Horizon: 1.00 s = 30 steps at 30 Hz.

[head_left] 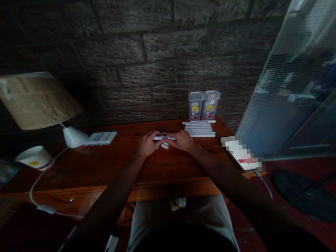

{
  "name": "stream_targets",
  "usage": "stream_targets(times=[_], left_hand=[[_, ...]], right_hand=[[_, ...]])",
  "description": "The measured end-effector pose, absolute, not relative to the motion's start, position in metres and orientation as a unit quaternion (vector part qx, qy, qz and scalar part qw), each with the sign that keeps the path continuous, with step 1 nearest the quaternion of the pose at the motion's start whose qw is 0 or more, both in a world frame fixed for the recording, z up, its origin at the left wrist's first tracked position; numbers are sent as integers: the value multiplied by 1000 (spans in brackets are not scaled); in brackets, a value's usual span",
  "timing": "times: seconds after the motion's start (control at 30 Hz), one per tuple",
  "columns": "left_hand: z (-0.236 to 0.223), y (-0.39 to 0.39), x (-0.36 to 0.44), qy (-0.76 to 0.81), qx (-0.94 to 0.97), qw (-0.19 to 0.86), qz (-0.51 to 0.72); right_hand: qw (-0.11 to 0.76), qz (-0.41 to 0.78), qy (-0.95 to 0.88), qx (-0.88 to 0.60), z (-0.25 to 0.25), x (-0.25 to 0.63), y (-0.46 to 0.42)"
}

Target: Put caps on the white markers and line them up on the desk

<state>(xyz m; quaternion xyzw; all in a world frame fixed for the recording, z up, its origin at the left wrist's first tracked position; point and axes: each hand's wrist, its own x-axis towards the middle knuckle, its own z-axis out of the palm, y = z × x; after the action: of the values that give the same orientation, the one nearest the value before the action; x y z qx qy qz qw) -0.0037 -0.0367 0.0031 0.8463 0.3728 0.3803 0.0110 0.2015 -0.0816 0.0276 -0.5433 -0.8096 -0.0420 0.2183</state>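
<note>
Over the middle of the wooden desk (105,166), my left hand (148,143) and my right hand (183,139) are both closed on a white marker pen (160,138), one at each end. The pen lies roughly level between them. Just beneath it, more markers (165,146) show, one with a yellow end; my hands partly hide them. To the right of my right hand lies a row of several white markers (199,129) with coloured ends. Another row of markers (101,138) is at the back left, beyond my left hand.
Two clear plastic cases (202,105) with labels stand against the brick wall (146,47). At the left are a lamp (73,137) with its cord and a white paper cup (34,157). A partly blurred-out white object (241,153) with a cable lies at the right edge.
</note>
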Motion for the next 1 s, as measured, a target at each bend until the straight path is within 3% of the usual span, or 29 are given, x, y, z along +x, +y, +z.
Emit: stream_targets(times=[0.53,1.0], left_hand=[[1,-36,-3,348,856,-1,382],[2,-38,-3,350,845,4,405]], right_hand=[[214,-34,-815,-538,27,204,-75],[313,-1,-792,-525,20,209,-74]])
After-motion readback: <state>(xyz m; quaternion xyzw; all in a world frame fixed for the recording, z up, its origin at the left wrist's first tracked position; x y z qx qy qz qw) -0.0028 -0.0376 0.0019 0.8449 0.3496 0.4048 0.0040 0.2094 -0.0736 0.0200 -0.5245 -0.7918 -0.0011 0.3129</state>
